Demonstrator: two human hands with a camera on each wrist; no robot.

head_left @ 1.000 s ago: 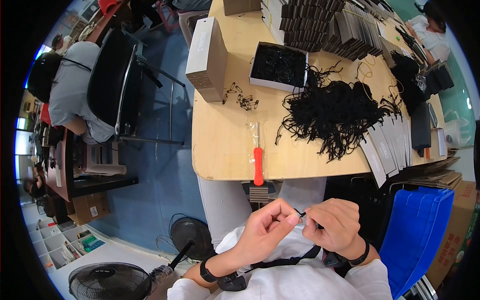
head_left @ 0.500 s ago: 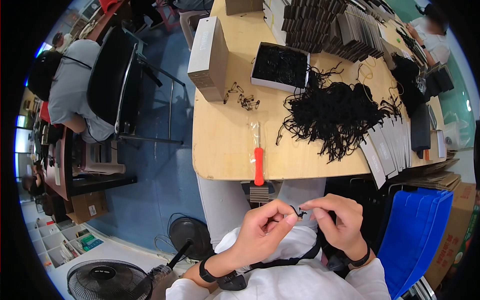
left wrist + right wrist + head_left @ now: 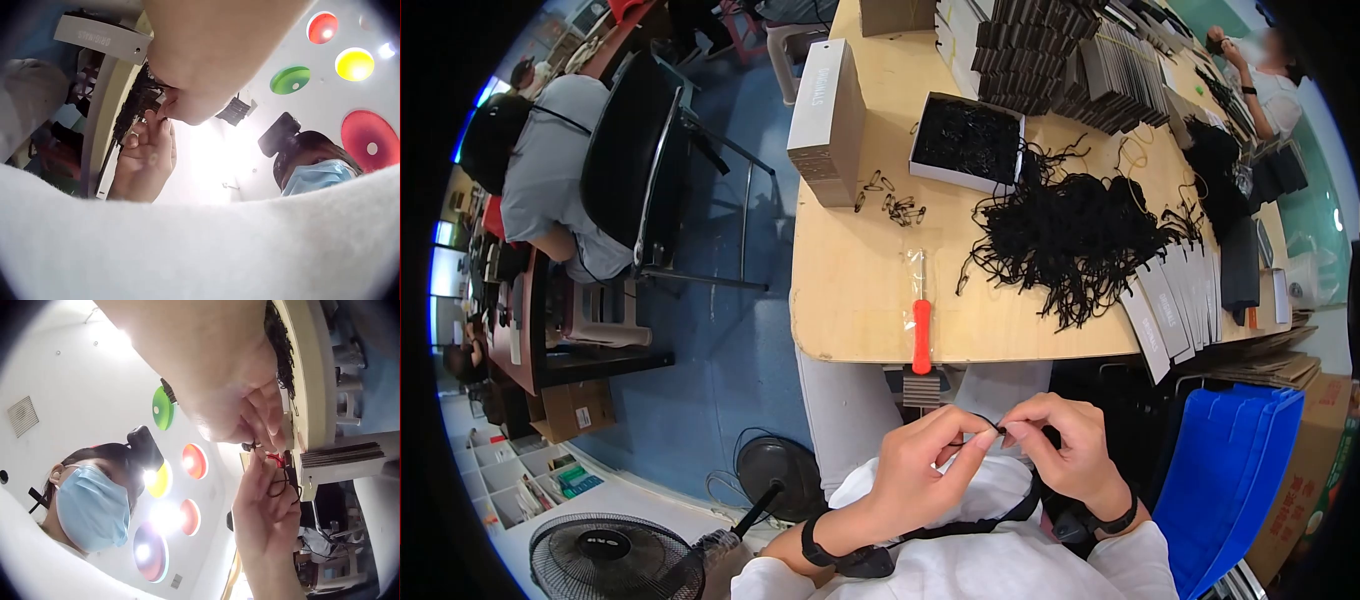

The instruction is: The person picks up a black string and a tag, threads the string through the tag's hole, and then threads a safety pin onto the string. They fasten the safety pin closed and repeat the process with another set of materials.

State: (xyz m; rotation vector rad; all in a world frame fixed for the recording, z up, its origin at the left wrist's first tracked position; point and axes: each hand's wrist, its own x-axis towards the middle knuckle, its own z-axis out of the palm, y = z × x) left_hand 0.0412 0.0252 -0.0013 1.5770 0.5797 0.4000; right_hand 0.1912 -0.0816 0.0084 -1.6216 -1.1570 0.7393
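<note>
In the head view, both hands meet over the lap, in front of the table edge. My left hand (image 3: 930,455) pinches a thin black cord (image 3: 286,485) between thumb and forefinger. A loop of that cord hangs by the left fingers in the right wrist view. My right hand (image 3: 1065,448) pinches the cord at a small dark knot-like spot, with its fingertips right by the left ones. On the table lie a large heap of black cords (image 3: 1075,235) and several loose safety pins (image 3: 903,210). A white box (image 3: 960,176) holds a mass of small black pieces.
A tool with a red handle (image 3: 921,338) lies at the table's front edge. Grey printed cards stand in a block (image 3: 828,120) at left and fan out (image 3: 1158,312) at right. Dark stacks (image 3: 1035,55) rise behind. A blue bin (image 3: 1235,480) stands right, a fan (image 3: 615,555) lower left.
Half a second ago my right thumb and forefinger were spread apart beside the cord; now they pinch it again. The left hand keeps its hold. The head view has shifted slightly.
</note>
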